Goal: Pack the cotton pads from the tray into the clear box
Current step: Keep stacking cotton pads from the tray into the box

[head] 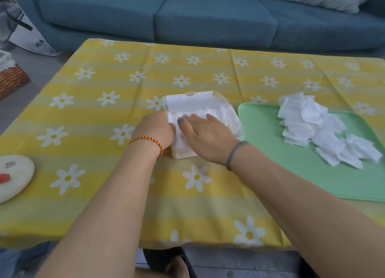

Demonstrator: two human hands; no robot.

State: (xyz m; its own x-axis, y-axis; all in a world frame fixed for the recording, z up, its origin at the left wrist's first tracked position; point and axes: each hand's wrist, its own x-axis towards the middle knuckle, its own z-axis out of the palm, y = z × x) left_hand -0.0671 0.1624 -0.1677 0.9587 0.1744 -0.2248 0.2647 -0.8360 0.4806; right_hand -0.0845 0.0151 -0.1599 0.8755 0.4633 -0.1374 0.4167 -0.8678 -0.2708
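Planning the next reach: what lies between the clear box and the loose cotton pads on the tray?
In the head view, only bare green tray surface lies between the clear box and the loose cotton pads; the box's right side meets the tray's left edge.

Both bare forearms reach forward from the near edge of the counter and converge near its middle. The left hand (pixel 155 129) is curled, knuckles up, its fingers tucked out of sight so what they grip cannot be told; a braided orange-and-black band circles its wrist. The right hand (pixel 203 133) lies palm down just beside it, fingers straight and close together, pointing toward the far left corner. A grey band sits on the right wrist. The two hands nearly touch.
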